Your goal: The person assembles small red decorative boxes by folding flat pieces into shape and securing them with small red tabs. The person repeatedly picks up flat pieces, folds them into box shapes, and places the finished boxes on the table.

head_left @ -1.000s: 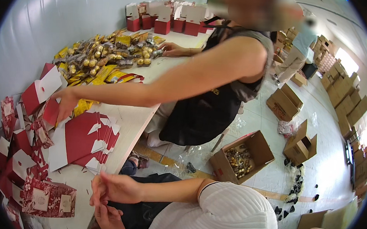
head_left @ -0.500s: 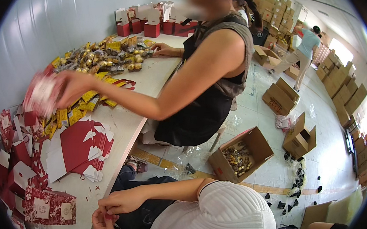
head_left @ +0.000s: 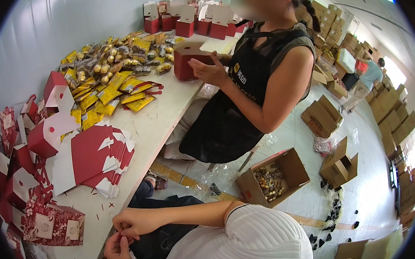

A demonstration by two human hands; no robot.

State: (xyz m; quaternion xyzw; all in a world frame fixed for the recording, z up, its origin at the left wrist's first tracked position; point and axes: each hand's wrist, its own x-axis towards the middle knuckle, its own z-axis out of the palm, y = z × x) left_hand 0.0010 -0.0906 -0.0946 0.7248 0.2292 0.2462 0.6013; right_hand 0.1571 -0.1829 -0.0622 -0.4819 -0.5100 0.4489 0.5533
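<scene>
My right hand [head_left: 131,223] hovers at the table's [head_left: 170,112] near edge with its fingers curled in. My left hand [head_left: 117,250] is just beneath it at the lower edge, fingertips touching the right hand; anything small between them is hidden. A patterned red gift box [head_left: 54,224] lies on the table left of my hands. A fanned stack of flat red-and-white box blanks [head_left: 97,155] sits further up the table. A person in a black apron [head_left: 238,103] stands across the table corner, holding a folded red box [head_left: 188,61] in both hands.
Gold-wrapped sweets and yellow packets [head_left: 110,74] cover the table's middle. Assembled red boxes [head_left: 186,22] line the far end, and loose red boxes [head_left: 17,159] pile up on the left. An open carton of sweets [head_left: 271,179] and other cartons [head_left: 339,165] stand on the floor. Another person [head_left: 364,83] walks far off.
The person in the apron drew an arm back from the left pile with a red box and now holds it at chest height. My hands stay together at the table edge.
</scene>
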